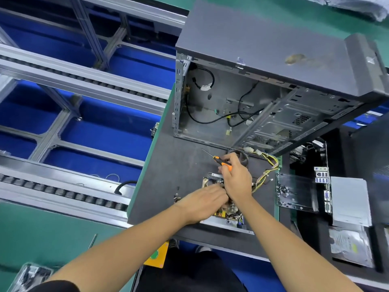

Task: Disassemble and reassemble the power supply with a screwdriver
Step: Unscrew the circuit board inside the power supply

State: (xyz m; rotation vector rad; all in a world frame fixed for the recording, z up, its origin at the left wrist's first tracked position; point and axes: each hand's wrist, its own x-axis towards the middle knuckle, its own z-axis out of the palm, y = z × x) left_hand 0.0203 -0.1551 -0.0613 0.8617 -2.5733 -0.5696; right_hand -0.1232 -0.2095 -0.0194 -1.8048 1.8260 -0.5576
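The opened power supply [226, 217] lies on the dark mat, its circuit board and metal shell showing under my hands. My right hand [236, 178] grips an orange-and-black screwdriver [221, 162], its thin shaft pointing up-left away from the unit. My left hand [203, 204] rests on the power supply with fingers curled at its far end; what they hold is hidden. A yellow-and-black cable bundle [267, 170] runs from the unit toward the case. A few small screws [176, 197] lie on the mat to the left.
An empty computer case [263, 60] stands open at the back of the mat [168, 165]. A motherboard [294, 191], a silver drive [350, 202] and a bagged drive [350, 247] lie to the right. A roller conveyor [63, 192] runs along the left.
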